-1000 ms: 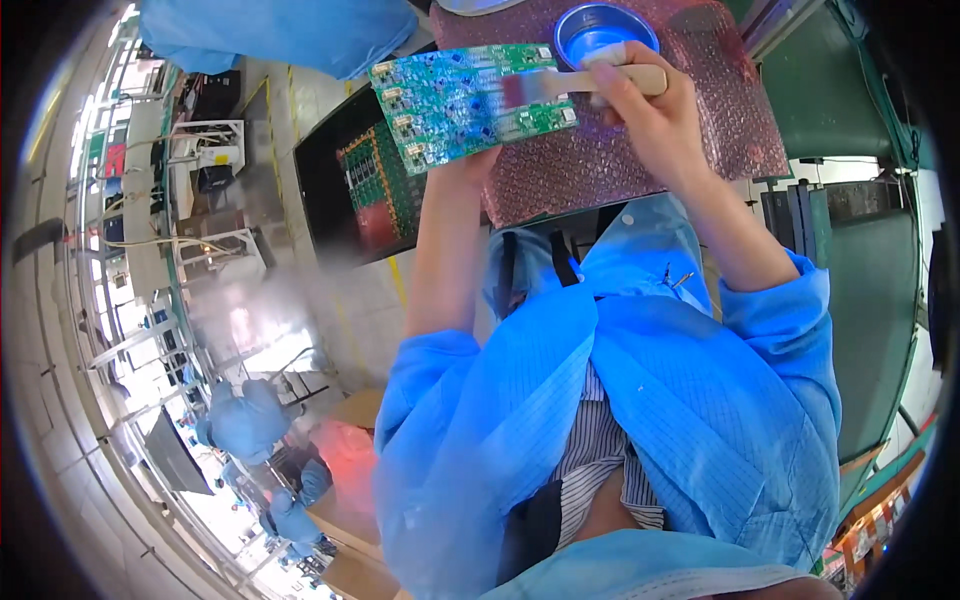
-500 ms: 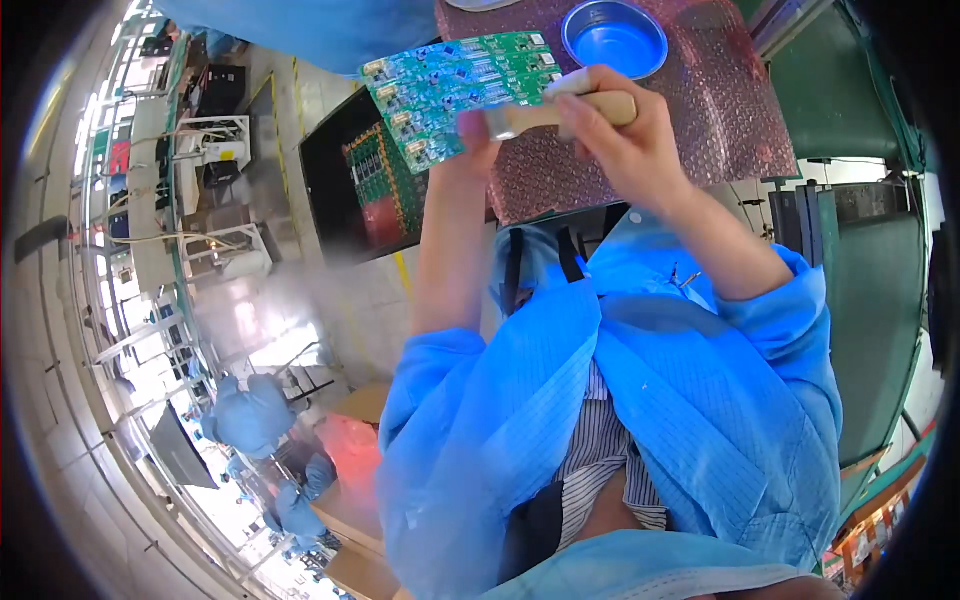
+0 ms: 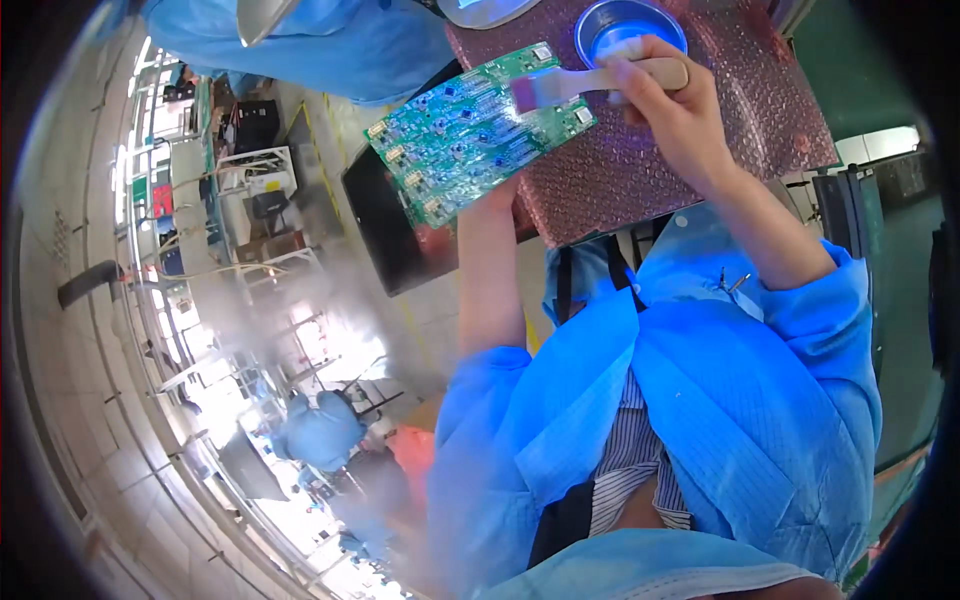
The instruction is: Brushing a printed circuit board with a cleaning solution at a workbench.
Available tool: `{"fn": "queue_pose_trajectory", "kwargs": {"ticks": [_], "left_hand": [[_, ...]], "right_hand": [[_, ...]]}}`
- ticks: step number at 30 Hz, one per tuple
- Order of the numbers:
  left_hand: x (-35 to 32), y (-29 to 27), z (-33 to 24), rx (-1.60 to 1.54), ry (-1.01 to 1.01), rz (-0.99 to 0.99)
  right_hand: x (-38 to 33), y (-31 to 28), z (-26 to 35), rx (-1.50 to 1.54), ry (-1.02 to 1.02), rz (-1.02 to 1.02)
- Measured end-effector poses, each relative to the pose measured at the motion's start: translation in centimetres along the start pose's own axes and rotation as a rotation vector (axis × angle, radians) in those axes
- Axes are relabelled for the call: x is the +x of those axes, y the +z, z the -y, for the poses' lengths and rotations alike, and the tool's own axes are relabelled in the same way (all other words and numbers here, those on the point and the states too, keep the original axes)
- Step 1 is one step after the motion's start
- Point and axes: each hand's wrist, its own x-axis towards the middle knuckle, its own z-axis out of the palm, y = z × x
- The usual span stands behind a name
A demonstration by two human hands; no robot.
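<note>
A green circuit board [image 3: 470, 135] is held up, tilted, near the top centre. My left hand [image 3: 500, 195] grips it from underneath and is mostly hidden behind it. My right hand [image 3: 675, 105] is closed on the pale handle of a flat brush [image 3: 590, 82]. The brush's bristles lie on the board's upper right part. Behind the brush stands a round blue dish [image 3: 630, 22]. Both forearms come out of blue sleeves.
A pink bubble-wrap sheet [image 3: 680, 170] covers the table under the board. A dark tray [image 3: 385, 225] sits to its left. Another person in a blue coat [image 3: 320, 40] stands at the top left. Racks and seated workers fill the left side.
The board and both hands have shifted slightly right and down in view. The brush has slid along the board's upper part.
</note>
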Motion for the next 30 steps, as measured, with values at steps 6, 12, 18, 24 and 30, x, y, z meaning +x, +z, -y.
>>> {"fn": "queue_pose_trajectory", "kwargs": {"ticks": [6, 12, 18, 24, 30], "left_hand": [[0.6, -0.3, 0.2, 0.114, -0.004, -0.064], [1.0, 0.8, 0.0, -0.285, -0.2, 0.299], [0.4, -1.2, -0.2, -0.068, -0.062, 0.038], [0.6, -0.4, -0.9, -0.312, -0.247, 0.425], [-0.4, 0.2, -0.9, -0.202, -0.115, 0.123]], "right_hand": [[1.8, 0.1, -1.5, -0.174, -0.136, 0.098], [2.7, 2.6, -1.0, -0.115, -0.232, 0.148], [3.8, 1.6, 0.1, -0.019, -0.128, 0.002], [3.2, 2.1, -1.2, -0.267, -0.291, 0.216], [2.8, 3.8, 0.1, -0.021, -0.287, 0.098]]}}
